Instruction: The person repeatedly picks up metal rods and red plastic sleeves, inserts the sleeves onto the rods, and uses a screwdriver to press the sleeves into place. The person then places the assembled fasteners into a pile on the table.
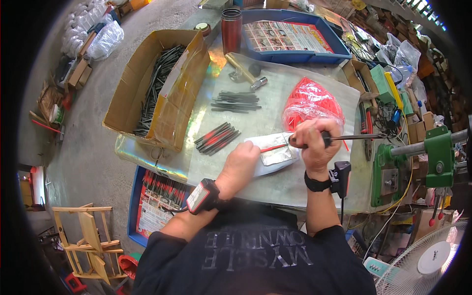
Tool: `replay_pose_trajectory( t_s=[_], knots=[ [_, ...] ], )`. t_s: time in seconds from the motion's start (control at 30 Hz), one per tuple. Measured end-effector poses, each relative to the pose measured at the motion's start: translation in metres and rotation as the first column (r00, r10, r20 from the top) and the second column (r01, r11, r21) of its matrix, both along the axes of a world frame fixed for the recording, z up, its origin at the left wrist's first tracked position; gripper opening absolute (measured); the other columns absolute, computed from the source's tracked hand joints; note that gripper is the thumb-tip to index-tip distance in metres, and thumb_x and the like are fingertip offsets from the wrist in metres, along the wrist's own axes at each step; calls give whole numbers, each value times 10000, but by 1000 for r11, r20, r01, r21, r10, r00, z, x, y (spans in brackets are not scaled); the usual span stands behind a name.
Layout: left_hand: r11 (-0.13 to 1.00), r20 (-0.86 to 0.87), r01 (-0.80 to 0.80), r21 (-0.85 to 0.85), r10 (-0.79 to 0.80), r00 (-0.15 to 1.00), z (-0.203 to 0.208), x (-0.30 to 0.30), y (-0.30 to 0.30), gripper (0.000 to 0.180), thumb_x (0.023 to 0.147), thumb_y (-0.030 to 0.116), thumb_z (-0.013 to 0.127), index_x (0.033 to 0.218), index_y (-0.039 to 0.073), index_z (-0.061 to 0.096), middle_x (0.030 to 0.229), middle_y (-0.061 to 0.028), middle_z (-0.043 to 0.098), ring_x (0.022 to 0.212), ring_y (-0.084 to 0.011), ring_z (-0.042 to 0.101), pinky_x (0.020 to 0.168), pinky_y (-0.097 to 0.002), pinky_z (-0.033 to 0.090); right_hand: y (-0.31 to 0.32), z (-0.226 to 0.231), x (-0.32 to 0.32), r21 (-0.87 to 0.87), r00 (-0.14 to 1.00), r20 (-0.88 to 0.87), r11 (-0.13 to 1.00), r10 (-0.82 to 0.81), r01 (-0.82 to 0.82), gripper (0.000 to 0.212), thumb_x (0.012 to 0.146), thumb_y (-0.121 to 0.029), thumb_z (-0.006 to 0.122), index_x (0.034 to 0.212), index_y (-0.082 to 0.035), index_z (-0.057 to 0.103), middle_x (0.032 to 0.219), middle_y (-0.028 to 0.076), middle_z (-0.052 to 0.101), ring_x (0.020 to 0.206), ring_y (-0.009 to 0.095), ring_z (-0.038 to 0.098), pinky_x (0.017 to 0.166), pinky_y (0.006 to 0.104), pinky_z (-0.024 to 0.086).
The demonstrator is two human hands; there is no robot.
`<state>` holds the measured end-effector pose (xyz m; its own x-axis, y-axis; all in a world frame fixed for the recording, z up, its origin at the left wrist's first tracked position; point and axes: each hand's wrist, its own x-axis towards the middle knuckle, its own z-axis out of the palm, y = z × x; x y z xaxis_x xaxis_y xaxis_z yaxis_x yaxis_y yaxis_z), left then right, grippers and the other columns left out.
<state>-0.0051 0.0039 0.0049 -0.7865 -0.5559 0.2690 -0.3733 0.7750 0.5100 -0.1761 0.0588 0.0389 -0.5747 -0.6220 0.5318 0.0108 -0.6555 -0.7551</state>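
Observation:
My left hand (pixel 240 163) pinches one end of a thin red strip (pixel 274 147) above a white pad with a silvery patch (pixel 278 156). At the strip's other end is my right hand (pixel 317 142), wrapped round a black-handled screwdriver (pixel 359 136) whose metal shaft points right. The screwdriver's exact tip is hard to make out. Left of the pad lie a row of black pieces with red middles (pixel 218 138) and a pile of plain dark flat pieces (pixel 236 102). Behind my right hand sits a clear plastic bag of red pieces (pixel 312 101).
A cardboard box (pixel 169 110) of dark pieces stands at the left. Farther back are a hammer (pixel 246 71), a red-brown flask (pixel 231 32) and a blue tray (pixel 295 56). A green press (pixel 388 174) borders the right side, with a fan (pixel 432 258) below.

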Motion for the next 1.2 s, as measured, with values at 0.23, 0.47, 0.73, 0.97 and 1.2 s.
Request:
replay_pose_trajectory(
  t_s=[0.23, 0.47, 0.73, 0.97, 1.2],
  knots=[
    [1000, 11, 11, 12, -11, 1000, 1, 1, -2, 132, 708, -36, 506, 828, -3, 550, 814, -157, 530, 787, -325, 544, 699, -387, 468, -10, -12, 0, 336, 980, -186, 933, -71, 132, 102, 832, 14, 547, 779, -38, 478, 553, 33, 493, 424, 91, 458, 379, 227, 367],
    [1000, -11, 3, 13, -3, 1000, -2, 0, -1, 96, 705, -30, 515, 792, -2, 541, 795, -151, 525, 768, -320, 547, 679, -386, 467, -14, -11, 12, 447, 949, -315, 886, 26, 124, 74, 829, 22, 528, 825, -29, 475, 573, 59, 519, 445, 102, 469, 393, 239, 378],
    [1000, -25, 11, -9, -11, 1000, -3, -1, -1, 83, 713, -14, 524, 793, 3, 540, 792, -147, 522, 767, -318, 547, 671, -386, 467, -10, -16, 5, 224, 904, -425, 963, -41, 149, 84, 819, 22, 535, 819, -37, 475, 555, 45, 501, 438, 102, 466, 397, 234, 383],
    [1000, -22, 11, -7, -11, 1000, -1, 0, -3, 79, 723, -10, 527, 799, 8, 541, 799, -145, 528, 756, -316, 551, 666, -387, 471, -13, -23, 13, 335, 942, -330, 940, 56, 61, 94, 823, 15, 548, 805, -30, 468, 560, 42, 488, 444, 101, 468, 403, 232, 383],
    [999, -43, 30, -36, -32, 999, -4, -5, -4, 106, 719, -15, 525, 816, 9, 559, 801, -141, 536, 758, -309, 554, 664, -375, 474, 1, 2, 12, 94, 996, -28, 992, 86, -83, 118, 751, 44, 613, 774, -36, 528, 690, 13, 551, 582, 70, 474, 524, 220, 401]
  ],
)
